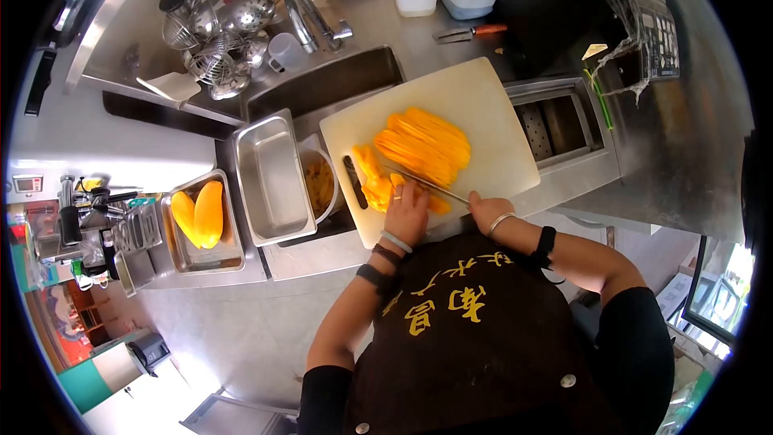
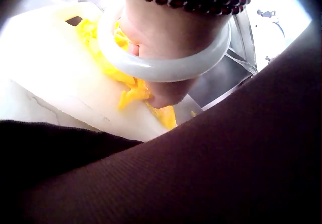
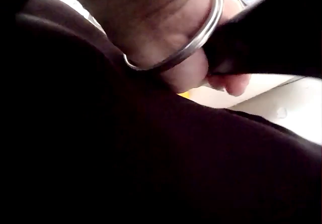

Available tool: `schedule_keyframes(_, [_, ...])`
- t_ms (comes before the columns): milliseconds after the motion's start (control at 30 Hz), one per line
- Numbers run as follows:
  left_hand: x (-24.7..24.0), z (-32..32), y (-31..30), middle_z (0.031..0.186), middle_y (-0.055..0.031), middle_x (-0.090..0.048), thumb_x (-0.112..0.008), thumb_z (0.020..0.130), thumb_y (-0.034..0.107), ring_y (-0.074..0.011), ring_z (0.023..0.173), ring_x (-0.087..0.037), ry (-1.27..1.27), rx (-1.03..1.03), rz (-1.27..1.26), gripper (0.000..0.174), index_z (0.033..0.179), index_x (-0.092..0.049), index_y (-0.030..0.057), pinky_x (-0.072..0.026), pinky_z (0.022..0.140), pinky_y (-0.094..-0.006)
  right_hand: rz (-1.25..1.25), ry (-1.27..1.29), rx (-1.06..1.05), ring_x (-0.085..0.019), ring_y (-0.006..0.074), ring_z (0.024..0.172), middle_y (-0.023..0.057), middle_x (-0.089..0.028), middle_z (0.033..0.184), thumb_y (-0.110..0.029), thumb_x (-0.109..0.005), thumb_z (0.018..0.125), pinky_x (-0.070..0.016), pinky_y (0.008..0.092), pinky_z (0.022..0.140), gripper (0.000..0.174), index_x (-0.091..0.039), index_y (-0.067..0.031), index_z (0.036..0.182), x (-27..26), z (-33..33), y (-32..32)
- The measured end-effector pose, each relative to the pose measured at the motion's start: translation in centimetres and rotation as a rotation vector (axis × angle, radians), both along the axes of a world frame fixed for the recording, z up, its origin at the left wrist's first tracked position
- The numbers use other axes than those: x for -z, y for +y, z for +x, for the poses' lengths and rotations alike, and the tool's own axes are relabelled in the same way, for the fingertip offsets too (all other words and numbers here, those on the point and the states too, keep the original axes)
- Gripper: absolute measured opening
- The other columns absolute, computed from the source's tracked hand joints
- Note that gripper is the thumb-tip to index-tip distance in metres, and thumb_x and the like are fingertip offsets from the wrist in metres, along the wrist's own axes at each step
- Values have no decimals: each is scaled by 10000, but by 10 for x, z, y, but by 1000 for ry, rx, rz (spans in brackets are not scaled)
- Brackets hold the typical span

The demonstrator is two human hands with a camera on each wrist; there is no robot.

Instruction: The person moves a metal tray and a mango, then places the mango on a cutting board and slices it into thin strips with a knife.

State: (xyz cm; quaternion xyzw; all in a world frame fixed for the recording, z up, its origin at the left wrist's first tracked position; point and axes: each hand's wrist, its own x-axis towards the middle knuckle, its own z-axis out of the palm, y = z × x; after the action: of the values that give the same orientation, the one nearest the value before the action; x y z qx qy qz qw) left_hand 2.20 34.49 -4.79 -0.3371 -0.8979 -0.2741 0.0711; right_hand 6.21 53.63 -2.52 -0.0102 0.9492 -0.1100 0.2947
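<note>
In the head view, a white cutting board (image 1: 495,141) carries a fanned heap of yellow-orange strips (image 1: 423,145) and a looser pile of yellow-orange pieces (image 1: 366,173) near its handle slot. My right hand (image 1: 489,213) grips a knife (image 1: 431,185), its blade slanting between the heap and my left hand (image 1: 408,213). The left hand's fingers hold a yellow-orange piece close beside the blade. From the left wrist, yellow flesh (image 2: 135,96) shows under the hand, whose fingertips are mostly hidden. The right wrist view shows curled fingers (image 3: 236,84); dark cloth covers much of it.
Left of the board stand a steel pan (image 1: 274,181), a round container (image 1: 326,185) with yellow pieces, and a tray (image 1: 229,262) with two long peeled yellow-orange pieces. A sink (image 1: 338,80), faucet (image 1: 302,20), whisks and ladles lie behind. A red-handled peeler-like tool (image 1: 471,33) lies farther back.
</note>
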Motion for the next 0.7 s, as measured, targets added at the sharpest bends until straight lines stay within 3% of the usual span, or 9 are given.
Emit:
schedule_keyframes(100, [1, -2, 1, 955, -162, -455, -543, 617, 75, -313, 829, -460, 27, -48, -36, 215, 830, -534, 48, -410, 702, -379, -76, 38, -37, -555, 352, 593, 164, -561, 609, -250, -441, 813, -429, 436, 558, 216, -412, -40, 855, -2, -6, 1])
schedule_keyframes(167, [4, -5, 3, 990, -167, -453, -525, 647, 89, -315, 894, -452, -13, -137, -138, 298, 942, -541, 56, -390, 761, -392, -108, 55, -38, -552, 353, 589, 165, -558, 605, -249, -440, 814, -426, 438, 554, 213, -412, -42, 855, -9, -10, 4])
schedule_keyframes(300, [5, -10, 6, 974, -166, -454, -531, 656, 116, -312, 884, -451, 52, -223, -189, 284, 933, -542, 57, -388, 740, -399, -117, 76, 14, -568, 335, 625, 163, -569, 628, -248, -426, 821, -434, 425, 573, 210, -427, -40, 847, -30, -15, 4])
schedule_keyframes(367, [-5, -13, 9, 929, -151, -452, -569, 638, 138, -311, 837, -457, 53, -213, -150, 282, 907, -536, 56, -401, 673, -392, -109, 85, 14, -569, 334, 623, 162, -571, 633, -252, -426, 821, -436, 422, 572, 212, -428, -41, 846, -32, -16, 5])
schedule_keyframes(467, [-26, -9, 14, 922, -157, -443, -602, 606, 176, -318, 852, -448, -70, -183, -102, 313, 887, -535, 57, -399, 687, -406, -112, 88, 32, -568, 335, 624, 163, -573, 640, -255, -426, 821, -438, 420, 575, 216, -427, -41, 847, -34, -14, 5])
schedule_keyframes(700, [-9, -9, 12, 918, -154, -438, -629, 584, 181, -321, 860, -441, -76, -210, -65, 328, 865, -528, 43, -408, 705, -395, -131, 2, 25, -564, 350, 636, 176, -571, 647, -239, -410, 826, -431, 435, 591, 215, -420, -26, 856, -38, -6, -5])
